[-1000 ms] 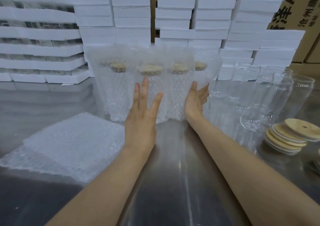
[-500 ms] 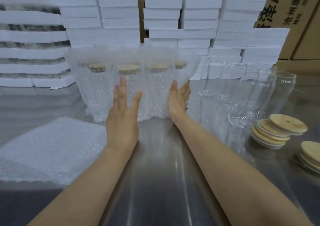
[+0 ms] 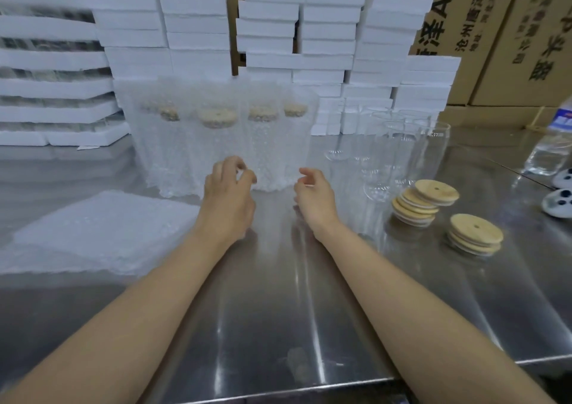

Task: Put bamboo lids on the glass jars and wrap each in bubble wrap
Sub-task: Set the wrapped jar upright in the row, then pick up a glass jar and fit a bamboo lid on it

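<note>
Now, starting at the lower left of the frame, the stack of bubble wrap sheets (image 3: 102,233) lies flat on the steel table (image 3: 278,326), untouched. Just right of it, at centre frame, stands the batch of wrapped jars (image 3: 223,143), upright and packed side by side, with bamboo lids showing through the wrap.

And here is the change: a moment ago both palms were spread flat against that batch, and now they are off it. The left hand (image 3: 227,199) sits just in front of the wrapped bases with its fingers loosely curled and grasping nothing. Whether a fingertip brushes the wrap I cannot tell. The right hand (image 3: 312,196) is clear of the batch, fingers relaxed and half curled, also empty.

That reads to me as the finished group parked at the back and both hands freed for the next jar.

Further right, the bare glass jars (image 3: 399,155) wait in a cluster, unlidded. Beside them sit two stacks of bamboo lids, the nearer (image 3: 424,202) leaning and the far one (image 3: 475,234) smaller. So there is plenty left to do, and the next reach probably goes right.
</note>
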Available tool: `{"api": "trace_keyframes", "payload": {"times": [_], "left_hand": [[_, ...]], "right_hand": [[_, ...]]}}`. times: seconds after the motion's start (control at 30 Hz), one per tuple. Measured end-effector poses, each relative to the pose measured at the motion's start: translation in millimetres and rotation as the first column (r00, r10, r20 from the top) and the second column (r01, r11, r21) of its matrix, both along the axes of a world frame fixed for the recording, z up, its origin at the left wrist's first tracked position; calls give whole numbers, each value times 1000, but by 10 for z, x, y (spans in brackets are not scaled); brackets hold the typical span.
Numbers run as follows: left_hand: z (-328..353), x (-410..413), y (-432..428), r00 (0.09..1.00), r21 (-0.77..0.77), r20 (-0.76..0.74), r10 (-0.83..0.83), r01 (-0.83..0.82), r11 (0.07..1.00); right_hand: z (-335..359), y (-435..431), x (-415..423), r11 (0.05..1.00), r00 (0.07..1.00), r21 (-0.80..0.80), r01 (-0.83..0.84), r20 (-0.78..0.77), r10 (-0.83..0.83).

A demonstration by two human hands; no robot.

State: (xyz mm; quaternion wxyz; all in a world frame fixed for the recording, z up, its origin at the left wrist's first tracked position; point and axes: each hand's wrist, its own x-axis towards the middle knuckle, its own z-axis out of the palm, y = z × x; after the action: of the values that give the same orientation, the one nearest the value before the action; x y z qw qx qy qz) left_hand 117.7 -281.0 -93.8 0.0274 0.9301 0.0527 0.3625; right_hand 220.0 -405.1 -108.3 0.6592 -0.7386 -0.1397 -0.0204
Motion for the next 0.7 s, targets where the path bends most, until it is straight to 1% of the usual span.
{"api": "trace_keyframes", "payload": {"times": [0.03,0.1,0.13,0.2,0.27,0.33,0.37,0.4,0.43,0.47,0.53,0.7], "left_hand": [[-1,-23,-21,996,-44,-82,18,-22,999],[-33,-65,3,964,-114,-234,127,-157,981],[-38,-92,38,939,-119,-281,196,-237,964],[-38,-137,130,899,-111,-303,316,-363,925],[-33,-171,264,856,-128,-311,412,-467,875],[-19,-211,436,783,-155,-377,495,-580,799],[-12,-237,520,738,-147,-423,526,-628,764],[-4,-263,588,703,-130,-453,548,-660,740],[4,-285,634,688,-121,-457,563,-676,727],[13,-298,665,695,-126,-439,570,-675,727],[14,-293,674,746,-161,-369,554,-639,752],[19,-209,465,862,-185,-237,449,-494,850]], "right_hand": [[11,-16,-17,1000,1000,-11,8,22,-7],[44,-49,-44,997,992,-71,40,122,-31],[62,-70,-51,993,979,-94,76,196,-56],[127,-130,-68,984,934,-63,169,329,-139],[228,-207,-82,955,859,38,295,428,-282],[329,-292,-74,880,734,138,455,501,-458],[372,-333,-63,837,679,175,518,510,-527],[408,-376,-50,804,646,204,559,500,-577],[430,-421,-27,779,627,228,583,483,-611],[440,-467,6,762,617,241,601,465,-634],[421,-548,81,747,618,224,626,441,-651],[350,-670,284,791,714,182,584,348,-607]]}}
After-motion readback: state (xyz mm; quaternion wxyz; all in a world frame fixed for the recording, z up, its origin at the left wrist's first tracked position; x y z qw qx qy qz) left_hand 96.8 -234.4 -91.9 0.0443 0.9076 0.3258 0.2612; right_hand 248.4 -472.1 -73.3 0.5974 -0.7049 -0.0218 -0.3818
